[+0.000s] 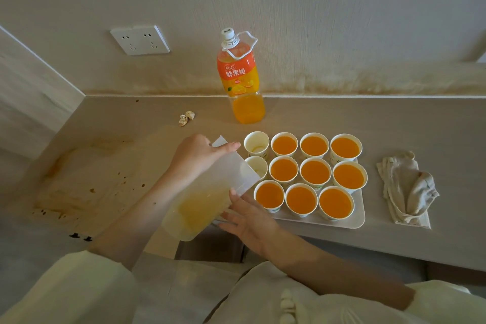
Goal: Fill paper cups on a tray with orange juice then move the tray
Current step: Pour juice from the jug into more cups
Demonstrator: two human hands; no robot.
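A white tray [359, 218] on the counter carries several paper cups. Most hold orange juice [315, 171]; the two at the left, the far one [256, 142] and the nearer one [256, 166], look almost empty. My left hand [196, 152] grips the handle side of a translucent plastic jug [210, 192], tilted with its rim over the nearer empty cup. A little pale juice lies low in the jug. My right hand [247, 221] rests with fingers spread against the jug's lower side.
An orange juice bottle [242, 81] with a white cap stands at the back by the wall. A crumpled cloth [407, 189] lies right of the tray. Shell scraps [186, 118] and brown stains [86, 187] mark the counter's left part. A wall socket [140, 40] sits above.
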